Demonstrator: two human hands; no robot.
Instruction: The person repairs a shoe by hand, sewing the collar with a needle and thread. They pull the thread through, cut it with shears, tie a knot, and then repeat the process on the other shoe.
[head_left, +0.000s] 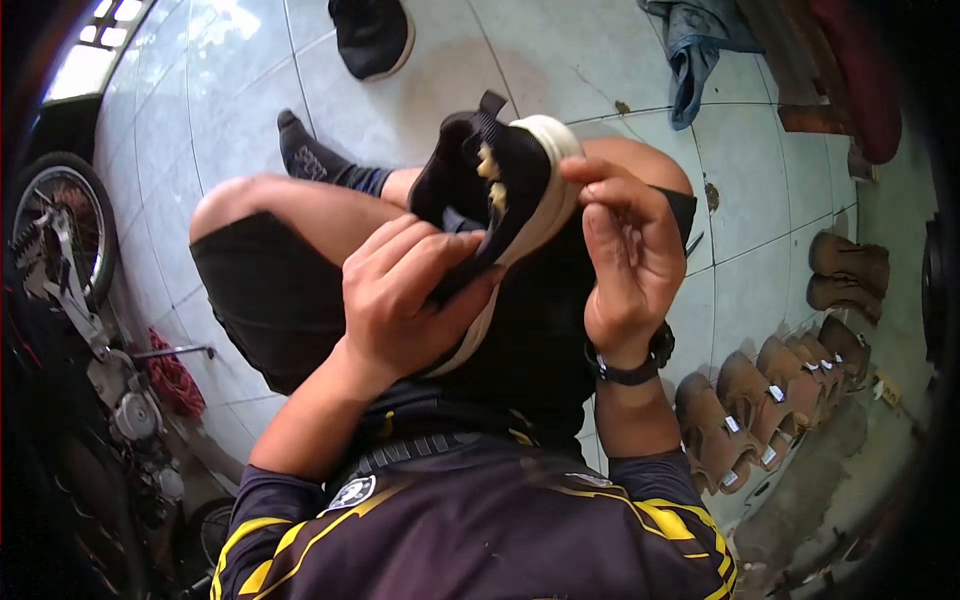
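My left hand (400,285) grips a black sneaker (530,190) with a thick white sole, its thumb on the outside and its fingers over the collar. The sneaker is tilted over my lap with its heel pointing away, a pull loop (490,112) sticking up. Torn lining shows yellowish foam (492,175) inside the heel collar. Beside the heel, my right hand (630,240) is curled with its fingers drawn toward the thumb, fingertips at the white sole. Whatever lies between those fingertips is too small to make out. A dark band circles the right wrist.
Another black shoe (370,38) stands on the tiled floor ahead. Several brown shoes (780,390) line the right side, with a brown pair (848,275) beyond. Blue cloth (695,50) lies at upper right. A motorcycle (110,390) and red cord (175,380) are at left.
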